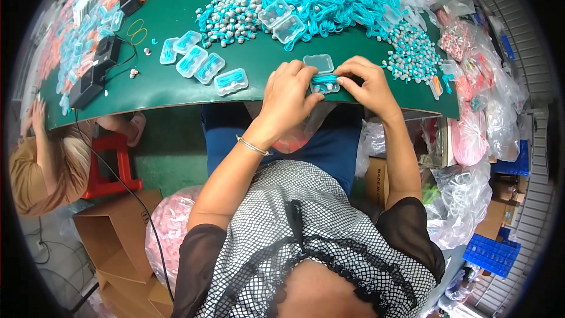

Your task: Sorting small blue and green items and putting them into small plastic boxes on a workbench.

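A small clear plastic case (318,63) stands at the table's near edge with its hinged lid up. Inside lies a folded bundle of teal cord (323,80) with small whitish plugs. My left hand (289,95) holds the case by its left side, thumb along the front. At the right end of the case, my right hand (366,85) pinches thumb and forefinger together on the end of the cord bundle; the fingertips partly hide it. Left of my hands lie several closed cases (231,81) with teal cords inside.
On the green table (176,91), a pile of grey-and-teal plugs (231,15), a heap of teal cords (335,0) and two empty cases (282,20) sit farther back. More plugs (412,53) lie right. Black boxes (88,85) stand left, near another person's arm (44,141).
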{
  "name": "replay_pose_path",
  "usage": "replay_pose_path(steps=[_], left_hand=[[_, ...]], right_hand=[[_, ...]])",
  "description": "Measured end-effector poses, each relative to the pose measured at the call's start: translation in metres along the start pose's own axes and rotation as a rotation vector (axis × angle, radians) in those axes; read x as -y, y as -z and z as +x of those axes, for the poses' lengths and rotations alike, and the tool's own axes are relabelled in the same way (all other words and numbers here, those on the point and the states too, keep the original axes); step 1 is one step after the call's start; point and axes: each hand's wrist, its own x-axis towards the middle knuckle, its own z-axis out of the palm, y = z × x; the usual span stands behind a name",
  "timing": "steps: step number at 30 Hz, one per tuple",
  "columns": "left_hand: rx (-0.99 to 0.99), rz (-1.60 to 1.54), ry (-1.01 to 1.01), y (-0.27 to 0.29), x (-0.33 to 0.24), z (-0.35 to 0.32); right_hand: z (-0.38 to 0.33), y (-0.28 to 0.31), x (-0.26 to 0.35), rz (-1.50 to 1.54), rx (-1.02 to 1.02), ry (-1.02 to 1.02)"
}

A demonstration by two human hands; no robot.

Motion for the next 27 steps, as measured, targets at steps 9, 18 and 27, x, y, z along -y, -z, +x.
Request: replay_pose_path(steps=[9,18,27], left_hand=[[-0.005,0.009,-0.031,0.0,0.002,-0.001],[0.02,-0.027,0.032,0.001,-0.002,-0.002],[-0.066,0.077,-0.163,0.0,0.001,-0.003]], right_hand=[[0.0,-0.008,-0.003,0.055,-0.08,-0.043],[0.021,-0.008,-0.007,-0.068,-0.028,-0.012],[-0.018,-0.013,0.002,-0.079,-0.119,0.216]])
